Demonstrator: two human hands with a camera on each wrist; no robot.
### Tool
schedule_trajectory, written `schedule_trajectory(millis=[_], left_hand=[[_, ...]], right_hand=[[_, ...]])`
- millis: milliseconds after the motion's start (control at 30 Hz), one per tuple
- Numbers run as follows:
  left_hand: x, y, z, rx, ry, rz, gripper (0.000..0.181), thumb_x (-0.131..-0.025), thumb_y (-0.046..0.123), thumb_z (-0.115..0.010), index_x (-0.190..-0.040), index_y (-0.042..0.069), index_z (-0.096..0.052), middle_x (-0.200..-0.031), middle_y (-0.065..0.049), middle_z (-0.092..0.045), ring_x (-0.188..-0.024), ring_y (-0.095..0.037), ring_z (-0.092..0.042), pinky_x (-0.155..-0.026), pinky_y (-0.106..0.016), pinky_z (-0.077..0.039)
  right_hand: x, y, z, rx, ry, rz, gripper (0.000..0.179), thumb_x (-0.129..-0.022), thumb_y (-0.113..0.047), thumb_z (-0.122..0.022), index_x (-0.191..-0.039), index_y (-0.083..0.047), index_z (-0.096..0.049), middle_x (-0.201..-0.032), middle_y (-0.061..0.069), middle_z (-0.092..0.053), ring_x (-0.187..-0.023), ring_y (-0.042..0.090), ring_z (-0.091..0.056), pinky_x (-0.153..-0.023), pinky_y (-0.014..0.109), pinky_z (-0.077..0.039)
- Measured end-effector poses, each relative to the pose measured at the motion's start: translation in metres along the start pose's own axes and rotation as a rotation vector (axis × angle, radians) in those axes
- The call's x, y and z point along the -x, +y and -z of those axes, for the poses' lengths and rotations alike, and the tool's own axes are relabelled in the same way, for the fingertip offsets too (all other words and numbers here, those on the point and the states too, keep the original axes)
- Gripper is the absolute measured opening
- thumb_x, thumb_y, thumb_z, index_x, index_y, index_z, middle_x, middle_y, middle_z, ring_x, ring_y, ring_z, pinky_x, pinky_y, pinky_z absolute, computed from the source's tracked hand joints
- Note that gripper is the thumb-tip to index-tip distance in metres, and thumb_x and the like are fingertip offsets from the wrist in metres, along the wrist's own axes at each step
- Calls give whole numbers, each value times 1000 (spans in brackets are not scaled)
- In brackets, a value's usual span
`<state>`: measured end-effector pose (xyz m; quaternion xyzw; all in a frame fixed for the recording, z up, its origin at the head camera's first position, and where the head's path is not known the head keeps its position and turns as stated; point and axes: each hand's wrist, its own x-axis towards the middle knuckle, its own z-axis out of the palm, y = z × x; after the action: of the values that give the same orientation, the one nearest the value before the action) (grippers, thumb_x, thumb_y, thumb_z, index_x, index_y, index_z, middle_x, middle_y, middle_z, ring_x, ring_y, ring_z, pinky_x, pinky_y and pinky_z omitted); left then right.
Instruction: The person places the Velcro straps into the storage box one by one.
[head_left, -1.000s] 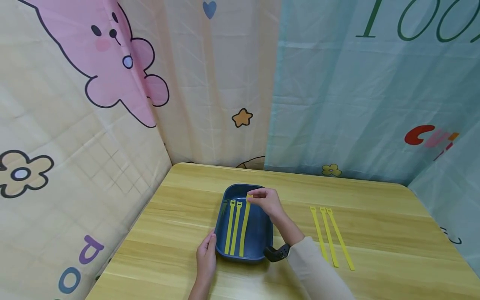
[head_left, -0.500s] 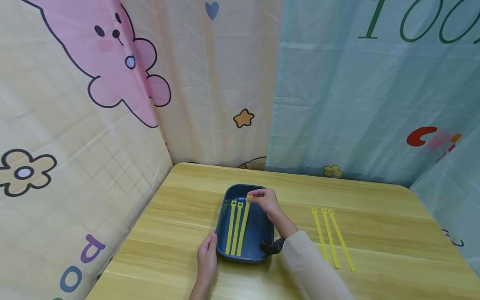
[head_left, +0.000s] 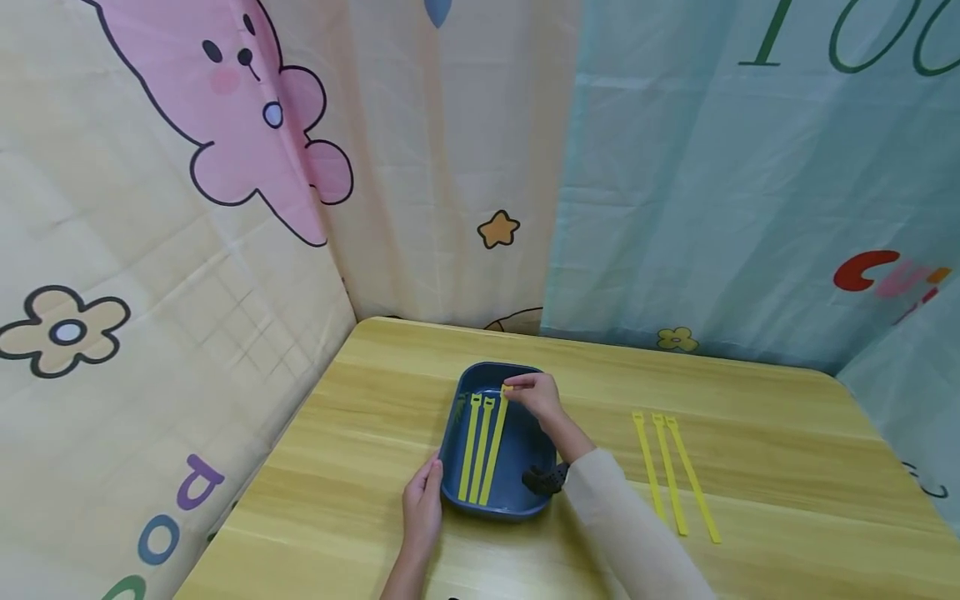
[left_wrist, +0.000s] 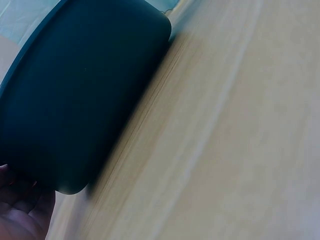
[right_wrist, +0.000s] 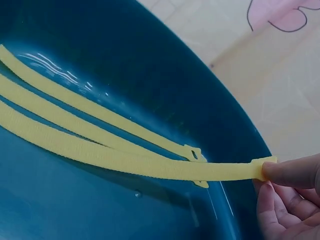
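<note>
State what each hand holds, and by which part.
The right hand pinches a yellow strap by its wider end. The left hand touches the blue tray at its left side; whether it grips cannot be told.

I read the tray [head_left: 521, 446] at 6 o'clock as smooth plastic, glossy inside, duller along its outer wall. The 3 inner strips [right_wrist: 150, 168] look like matt cloth, finely ribbed; the 3 outer strips [head_left: 671, 475] at 4 o'clock look matt. My head feed shows a smooth wood-grain tabletop [head_left: 787, 475] with soft sheen, a matt cloth sleeve [head_left: 626, 525] at 5 o'clock and a creased, faintly shiny fabric curtain [head_left: 712, 192] at 2 o'clock.
</note>
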<state>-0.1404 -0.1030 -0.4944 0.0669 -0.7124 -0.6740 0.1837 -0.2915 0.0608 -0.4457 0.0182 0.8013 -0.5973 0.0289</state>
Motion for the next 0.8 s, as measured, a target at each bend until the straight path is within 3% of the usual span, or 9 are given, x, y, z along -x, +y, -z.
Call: schedule_trajectory(millis=[200,467,800], left_hand=[[1,10,-1,24,-9,26,33,-89,16,-42,-113,-6,-49,-117,-16,-47,-111,-24,-39,-92,-32,-32],[-1,1,-2,16,-5,29,35,-89,22,-42,-112,-3,-51,-116,-12,-49,-110,-21,-40,-92,-31,-33],[-1,2,-1,16,-3,51,34,-89,21,-42,-113,-3,-51,-116,-12,-49,-111,-19,-40,-92,-30,-33]], right_hand=[[-4,2,-1,34,1,5,14,-69,-3,-68,-83,-2,-66,-79,6,-60,-69,17,-52,-67,28,-49],[-4,9,-7,153,-1,27,11,-68,-5,-69,-79,-4,-67,-73,4,-58,-67,15,-51,-57,24,-46],[-4,11,-11,194,3,38,9,-70,-4,-67,-78,-4,-67,-72,5,-57,-65,16,-50,-56,25,-46]])
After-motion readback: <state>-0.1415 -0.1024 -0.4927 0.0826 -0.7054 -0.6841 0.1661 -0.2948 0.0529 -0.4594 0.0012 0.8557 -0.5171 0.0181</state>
